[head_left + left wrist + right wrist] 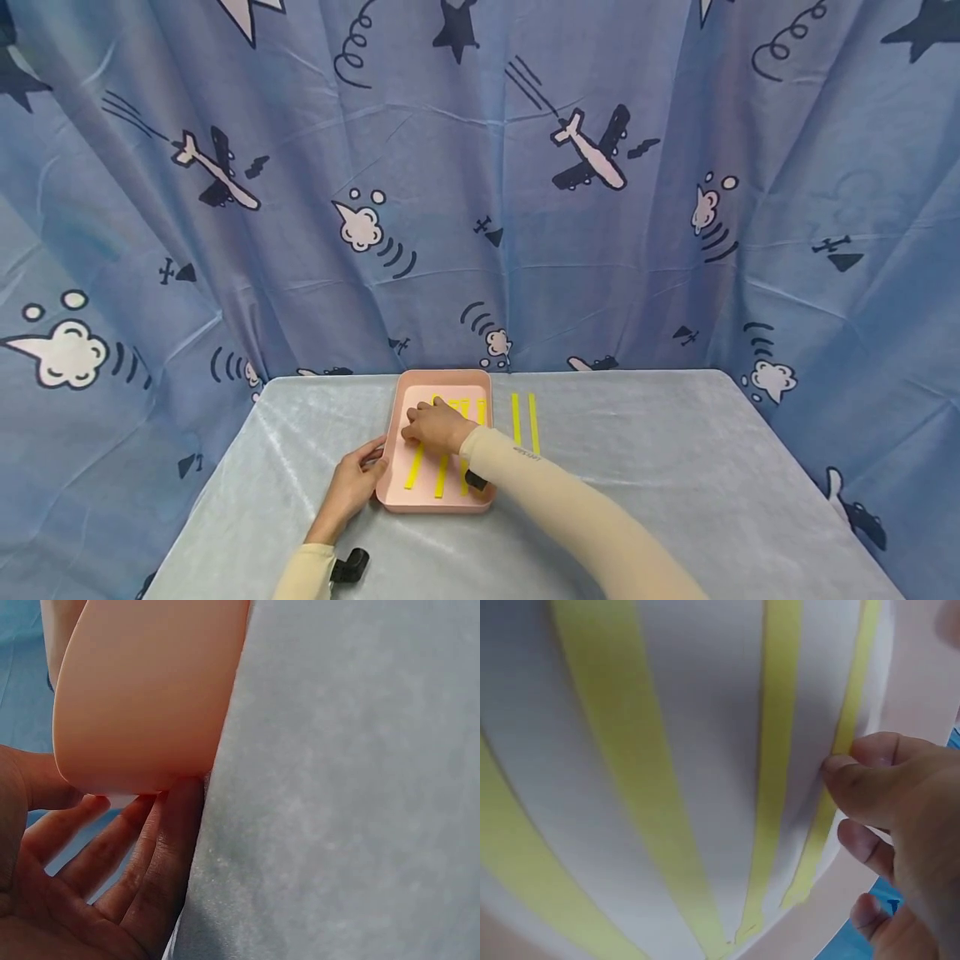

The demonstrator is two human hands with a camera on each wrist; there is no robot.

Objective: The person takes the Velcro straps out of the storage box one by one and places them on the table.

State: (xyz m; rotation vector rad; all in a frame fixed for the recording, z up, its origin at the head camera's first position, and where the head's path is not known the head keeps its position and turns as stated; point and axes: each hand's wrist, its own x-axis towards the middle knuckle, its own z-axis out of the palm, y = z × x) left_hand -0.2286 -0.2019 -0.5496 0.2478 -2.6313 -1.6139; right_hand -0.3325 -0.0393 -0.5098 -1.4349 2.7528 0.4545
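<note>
A pink rectangular tray stands on the table with several flat yellow strips lying lengthwise on its pale floor. At its left side my left hand holds the tray wall, its fingertips against the outside and its thumb by the rim; the left wrist view shows these fingers slightly bent and spread. Over the tray, my right hand pinches the leftmost yellow strip between thumb and index finger. The remaining fingers of that hand are loosely bent. My right hand and forearm hide parts of some strips.
Two more yellow strips, a left one and a right one, lie on the pale grey tablecloth right of the tray. Behind the table hangs a blue curtain printed with planes and stars.
</note>
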